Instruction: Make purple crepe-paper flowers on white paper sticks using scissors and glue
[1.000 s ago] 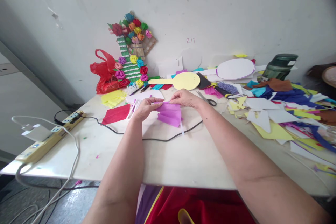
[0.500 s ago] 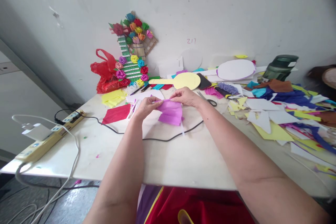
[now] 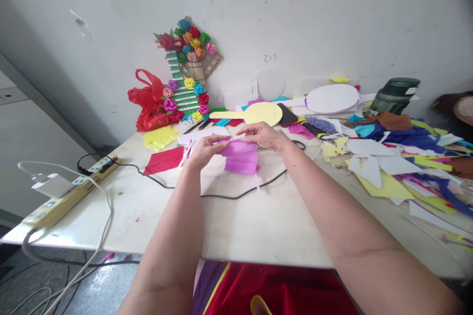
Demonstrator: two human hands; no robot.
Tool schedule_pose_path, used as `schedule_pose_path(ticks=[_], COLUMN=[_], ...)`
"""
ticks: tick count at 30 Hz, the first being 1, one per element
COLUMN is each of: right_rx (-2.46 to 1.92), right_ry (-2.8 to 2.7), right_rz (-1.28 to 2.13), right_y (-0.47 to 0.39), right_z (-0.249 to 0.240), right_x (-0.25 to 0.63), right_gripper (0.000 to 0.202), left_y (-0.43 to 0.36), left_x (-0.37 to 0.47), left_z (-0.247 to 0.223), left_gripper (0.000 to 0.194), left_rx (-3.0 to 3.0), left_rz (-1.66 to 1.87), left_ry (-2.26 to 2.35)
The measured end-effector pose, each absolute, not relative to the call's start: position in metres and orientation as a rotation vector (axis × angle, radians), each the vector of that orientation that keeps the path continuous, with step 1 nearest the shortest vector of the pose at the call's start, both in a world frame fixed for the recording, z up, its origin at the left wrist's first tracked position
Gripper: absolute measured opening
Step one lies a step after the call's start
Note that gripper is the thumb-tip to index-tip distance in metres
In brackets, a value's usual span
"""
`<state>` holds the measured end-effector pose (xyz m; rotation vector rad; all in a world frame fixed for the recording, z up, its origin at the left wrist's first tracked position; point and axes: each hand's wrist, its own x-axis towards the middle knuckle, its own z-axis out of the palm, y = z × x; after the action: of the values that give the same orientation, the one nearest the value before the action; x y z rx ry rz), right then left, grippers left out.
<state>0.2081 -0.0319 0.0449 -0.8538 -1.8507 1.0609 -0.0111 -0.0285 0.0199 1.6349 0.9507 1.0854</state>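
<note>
A piece of purple crepe paper [image 3: 241,159] hangs between my two hands over the middle of the table, its top edge folded or rolled. My left hand [image 3: 207,150] pinches the upper left corner between thumb and fingers. At the upper right corner, my right hand [image 3: 261,136] pinches the same edge. A thin white strip [image 3: 257,183] lies just below the paper's right side. To the left, red crepe paper [image 3: 163,160] lies flat, with several white strips partly hidden by my left hand. Scissors [image 3: 298,144] lie behind my right hand.
A black cable [image 3: 236,198] crosses the table to a power strip [image 3: 74,192] at left. Paper scraps [image 3: 380,157] pile up on the right near a green bottle [image 3: 396,96]. Behind stand a yellow paddle-shaped cutout [image 3: 262,113], a flower craft [image 3: 186,83] and a red bag [image 3: 148,103].
The fingers of both hands have shifted slightly along the top edge of the purple crepe paper, and my right fingers are a little straighter. The paper's lower edge sits slightly higher.
</note>
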Motion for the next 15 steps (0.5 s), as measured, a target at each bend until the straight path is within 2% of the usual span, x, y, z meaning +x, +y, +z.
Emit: schedule_pose_path(ticks=[7, 15], right_rx=[-0.898, -0.891], right_ry=[-1.926, -1.759], right_rz=[1.064, 1.058], right_y=[-0.0306, -0.0308], right_z=[0.0445, 0.0445], right_x=[0.2117, 0.2072], right_gripper=[0.036, 0.028], left_y=[-0.0293, -0.0284], left_x=[-0.0115, -0.0089], left_z=[0.0193, 0.0200], left_gripper=[0.035, 0.037], left_rx=[1.701, 1.562], left_rz=[1.031, 1.127], left_ry=[0.939, 0.880])
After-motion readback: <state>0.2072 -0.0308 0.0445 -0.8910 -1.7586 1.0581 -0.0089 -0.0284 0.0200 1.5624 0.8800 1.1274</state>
